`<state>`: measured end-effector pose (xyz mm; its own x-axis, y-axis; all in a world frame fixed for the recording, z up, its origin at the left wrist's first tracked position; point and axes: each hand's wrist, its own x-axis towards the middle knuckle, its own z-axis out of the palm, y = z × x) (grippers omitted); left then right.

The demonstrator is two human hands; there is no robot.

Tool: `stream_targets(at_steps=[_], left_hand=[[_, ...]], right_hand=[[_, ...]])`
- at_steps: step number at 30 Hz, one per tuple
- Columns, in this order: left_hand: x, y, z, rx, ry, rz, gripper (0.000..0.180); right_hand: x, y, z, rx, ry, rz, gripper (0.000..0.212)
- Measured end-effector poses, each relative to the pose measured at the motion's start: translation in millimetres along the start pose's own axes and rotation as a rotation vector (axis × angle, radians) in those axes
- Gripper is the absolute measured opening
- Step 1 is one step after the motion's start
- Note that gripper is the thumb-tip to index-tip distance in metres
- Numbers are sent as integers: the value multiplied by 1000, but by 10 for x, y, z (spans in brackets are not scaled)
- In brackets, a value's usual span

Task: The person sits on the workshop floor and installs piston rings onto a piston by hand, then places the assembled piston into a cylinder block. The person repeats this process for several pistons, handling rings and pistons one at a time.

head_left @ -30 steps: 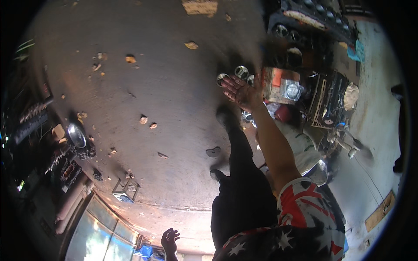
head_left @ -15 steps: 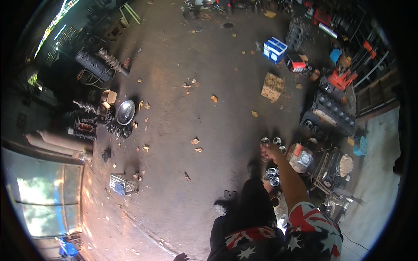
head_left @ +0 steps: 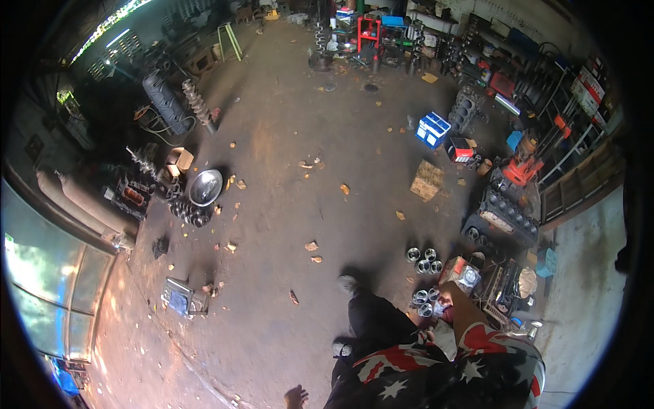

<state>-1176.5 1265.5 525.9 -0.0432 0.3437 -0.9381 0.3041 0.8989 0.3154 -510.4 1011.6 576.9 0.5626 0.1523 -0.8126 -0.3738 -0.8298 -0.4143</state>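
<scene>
My right hand (head_left: 445, 297) reaches down beside a small group of shiny round metal parts (head_left: 420, 297), which look like pistons. Its fingers are small and partly hidden, so I cannot see whether they hold anything. Pale, crumpled plastic-like material (head_left: 441, 310) lies right under it. A second group of similar piston-like parts (head_left: 422, 266) stands on the floor just beyond. Close by on the right is a worn box (head_left: 452, 271) with a pale package (head_left: 469, 276) on it. Low in the picture, my left hand (head_left: 296, 395) hangs free, its fingers apart and nothing in them.
Engine blocks (head_left: 507, 210) and a cardboard box (head_left: 427, 180) line the right side, with a blue-and-white box (head_left: 432, 129) farther off. To the left are a metal basin (head_left: 206, 187), a crankshaft (head_left: 197, 105) and a small stool-like frame (head_left: 184, 298). Dry leaves dot the floor.
My right hand has left the farther group of piston-like parts and come back toward me, to the nearer group. My left hand shows more fully. The view has tilted up, revealing more shelving.
</scene>
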Motion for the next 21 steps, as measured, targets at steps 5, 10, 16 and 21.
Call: stream_targets(at_steps=[5,10,16,21], left_hand=[[511,1680,398,101,-4,235,44],[797,3404,562,185,31,302,49],[797,4891,257,301,-92,338,48],[1089,6177,557,406,-137,296,71]], right_hand=[[490,-1045,310,29,30,-88,38],[1299,-2267,865,326,97,-186,45],[1772,-3825,1235,175,14,-25,40],[2054,-5121,1341,150,-43,-140,33]])
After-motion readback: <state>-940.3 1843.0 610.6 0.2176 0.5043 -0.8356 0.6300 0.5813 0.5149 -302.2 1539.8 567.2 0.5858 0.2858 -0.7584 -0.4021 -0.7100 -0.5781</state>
